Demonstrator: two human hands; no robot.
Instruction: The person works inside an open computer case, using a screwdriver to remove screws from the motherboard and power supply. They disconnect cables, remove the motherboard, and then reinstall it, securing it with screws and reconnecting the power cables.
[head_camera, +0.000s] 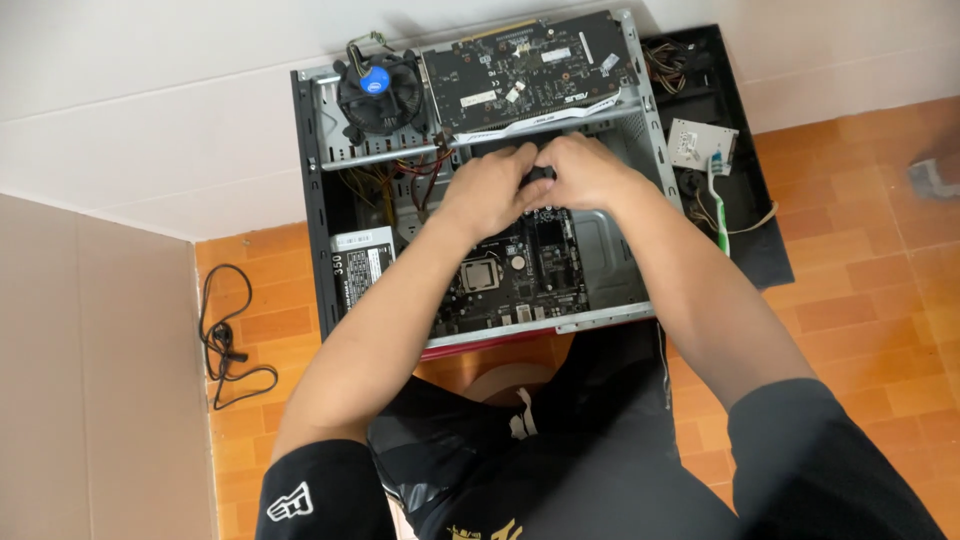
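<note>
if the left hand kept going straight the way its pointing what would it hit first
The left hand points up and to the right, and already meets the right hand over a small dark part. Past that, probably the graphics card, though depth is unclear.

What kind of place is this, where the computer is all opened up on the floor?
Probably a room in a home, not a proper repair shop. The open computer case lies on an orange tiled floor against a white wall, with a loose black cable nearby and no workbench in view.
</note>
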